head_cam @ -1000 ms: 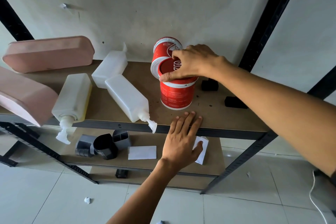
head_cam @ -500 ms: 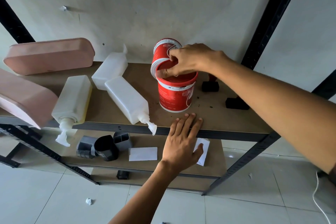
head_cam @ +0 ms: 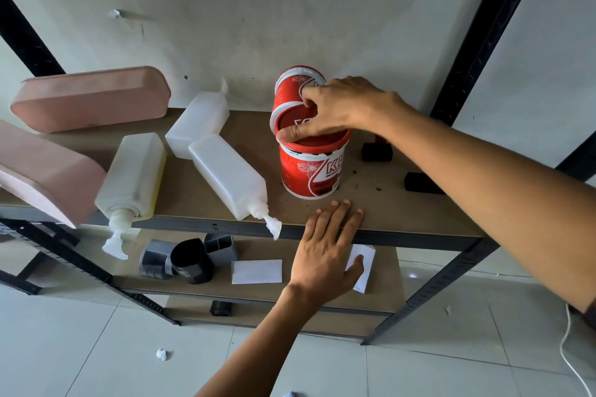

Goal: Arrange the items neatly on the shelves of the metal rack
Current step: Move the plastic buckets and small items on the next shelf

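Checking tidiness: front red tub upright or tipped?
Upright: the front red printed tub stands on its base on the brown shelf board, right hand gripping its top.

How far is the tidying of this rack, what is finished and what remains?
Done: one red can stands upright on the top shelf. In hand: the right hand grips a second red can, tilted, above it; the left hand rests flat on the shelf edge. Left: three white pump bottles lie sideways, pink containers sit askew, grey holders below are tipped.
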Demonstrator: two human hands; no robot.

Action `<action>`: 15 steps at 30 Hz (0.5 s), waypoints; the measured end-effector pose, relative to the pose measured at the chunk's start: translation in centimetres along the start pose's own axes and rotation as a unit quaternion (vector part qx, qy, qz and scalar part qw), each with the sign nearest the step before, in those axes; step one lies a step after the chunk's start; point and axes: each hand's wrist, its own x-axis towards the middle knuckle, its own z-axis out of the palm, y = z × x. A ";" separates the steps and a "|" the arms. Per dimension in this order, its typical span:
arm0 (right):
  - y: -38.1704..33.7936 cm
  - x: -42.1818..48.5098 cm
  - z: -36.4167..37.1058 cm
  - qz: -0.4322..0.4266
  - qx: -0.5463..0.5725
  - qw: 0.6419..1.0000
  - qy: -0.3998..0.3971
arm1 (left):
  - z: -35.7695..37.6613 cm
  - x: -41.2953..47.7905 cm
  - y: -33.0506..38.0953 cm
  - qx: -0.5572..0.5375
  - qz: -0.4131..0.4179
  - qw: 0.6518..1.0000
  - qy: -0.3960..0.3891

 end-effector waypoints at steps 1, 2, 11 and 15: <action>0.3 0.1 -0.5 0.002 0.051 0.998 -0.046 | 0.0 0.0 0.0 -0.001 -0.001 1.000 -0.002; 0.5 0.1 -0.9 -0.004 0.109 0.990 -0.086 | 0.0 0.0 0.0 -0.002 -0.003 1.000 -0.005; 0.7 -0.6 1.3 -0.017 0.056 0.998 0.032 | 0.0 0.0 0.1 -0.015 -0.013 1.000 -0.023; 0.4 -0.5 2.1 0.016 0.028 0.999 0.039 | 0.0 0.0 0.2 -0.011 -0.015 0.999 -0.029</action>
